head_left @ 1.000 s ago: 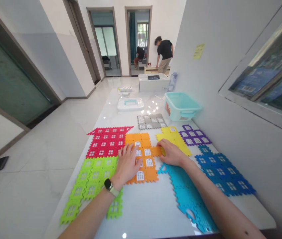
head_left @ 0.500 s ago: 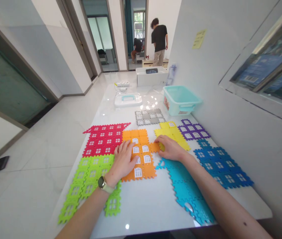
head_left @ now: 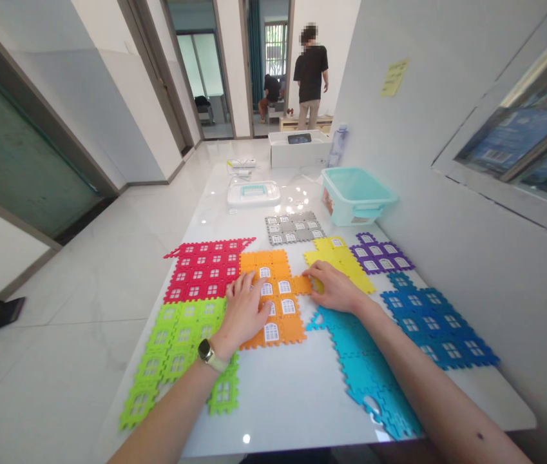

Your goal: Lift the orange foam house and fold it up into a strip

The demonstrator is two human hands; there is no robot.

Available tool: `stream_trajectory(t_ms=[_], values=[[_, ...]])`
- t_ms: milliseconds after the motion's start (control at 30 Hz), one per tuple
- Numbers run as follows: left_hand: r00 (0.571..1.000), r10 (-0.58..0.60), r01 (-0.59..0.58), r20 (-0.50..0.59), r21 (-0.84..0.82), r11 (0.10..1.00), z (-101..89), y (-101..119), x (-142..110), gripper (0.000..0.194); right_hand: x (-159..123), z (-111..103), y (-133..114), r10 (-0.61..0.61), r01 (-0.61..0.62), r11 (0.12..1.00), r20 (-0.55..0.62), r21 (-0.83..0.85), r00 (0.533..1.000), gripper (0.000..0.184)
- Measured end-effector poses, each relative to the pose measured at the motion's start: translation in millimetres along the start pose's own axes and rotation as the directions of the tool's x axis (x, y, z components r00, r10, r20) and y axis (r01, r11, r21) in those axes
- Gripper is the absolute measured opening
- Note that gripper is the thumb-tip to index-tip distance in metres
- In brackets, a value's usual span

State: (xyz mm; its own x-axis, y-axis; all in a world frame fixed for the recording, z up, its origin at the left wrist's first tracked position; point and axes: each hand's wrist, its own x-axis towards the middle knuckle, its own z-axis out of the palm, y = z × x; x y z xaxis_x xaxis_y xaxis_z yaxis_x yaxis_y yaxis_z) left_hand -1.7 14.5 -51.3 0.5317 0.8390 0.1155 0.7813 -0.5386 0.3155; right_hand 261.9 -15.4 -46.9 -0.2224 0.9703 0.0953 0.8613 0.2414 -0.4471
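Observation:
My left hand (head_left: pixel 244 312), with a watch on its wrist, lies over the left side of an orange panel (head_left: pixel 261 259) of interlocking tiles with white arched windows. Its fingers are stretched out and rest on the panel. My right hand (head_left: pixel 334 288) has its thumb and fingertips closed on the right end of a small orange tile (head_left: pixel 301 285) that sticks out from the panel's right edge. Whether that tile is fully locked in, I cannot tell. Right behind my right hand lies a yellow panel (head_left: pixel 335 251); a light blue panel (head_left: pixel 357 354) lies partly under my right forearm.
Red (head_left: pixel 208 267), lime green (head_left: pixel 186 322), grey (head_left: pixel 295 227), purple (head_left: pixel 382 252) and dark blue (head_left: pixel 432 319) panels lie around. Farther back are a turquoise bin (head_left: pixel 357 193), a white lid (head_left: pixel 254 193) and a white box (head_left: pixel 297 154). A person (head_left: pixel 310 77) stands beyond the table.
The view has shifted slightly, so everything sits a little farther right. Both hands keep the same places on the orange panel and its small tile. The standing person's head has turned.

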Motion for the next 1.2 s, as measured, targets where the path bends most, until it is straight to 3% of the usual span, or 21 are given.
stream_trajectory(t_ms=[167, 300, 533, 667, 767, 867, 1200], values=[[1.000, -0.017, 0.017, 0.003, -0.059, 0.998, -1.1, -1.0, 1.0, 0.046, -0.2, 0.6, 3.3, -0.041, 0.043, 0.997, -0.036, 0.063, 0.999, 0.037], [0.999, -0.049, 0.047, -0.005, -0.218, 0.975, -3.2, -7.2, 4.3, 0.045, -1.6, 0.7, 5.9, -0.003, 0.012, 0.987, -0.054, 0.162, 0.999, 0.038], [0.985, -0.174, 0.151, 0.017, -0.587, 0.795, -4.3, -22.1, 15.4, 0.045, -1.0, -0.6, -17.5, 0.091, -0.083, 0.928, -0.005, 0.364, 0.996, 0.046], [0.971, -0.239, 0.158, -0.031, -0.667, 0.728, -20.9, -42.5, 22.0, 0.051, 1.4, 8.0, -23.4, 0.161, -0.147, 0.900, 0.000, 0.411, 0.987, 0.040], [0.962, -0.242, 0.139, -0.125, -0.539, 0.831, -34.3, -57.9, 22.4, 0.046, 2.7, 13.8, -20.3, 0.207, -0.177, 0.875, -0.016, 0.451, 0.978, 0.036], [0.964, -0.201, 0.128, -0.174, -0.359, 0.924, -34.6, -65.2, 21.0, 0.039, 3.3, 17.0, -17.2, 0.230, -0.183, 0.860, -0.040, 0.476, 0.972, 0.032], [0.977, -0.176, 0.178, -0.124, 0.007, 0.984, -3.9, -50.3, 14.3, 0.033, 5.0, 20.4, -11.3, 0.304, -0.191, 0.701, -0.047, 0.687, 0.951, 0.031]])
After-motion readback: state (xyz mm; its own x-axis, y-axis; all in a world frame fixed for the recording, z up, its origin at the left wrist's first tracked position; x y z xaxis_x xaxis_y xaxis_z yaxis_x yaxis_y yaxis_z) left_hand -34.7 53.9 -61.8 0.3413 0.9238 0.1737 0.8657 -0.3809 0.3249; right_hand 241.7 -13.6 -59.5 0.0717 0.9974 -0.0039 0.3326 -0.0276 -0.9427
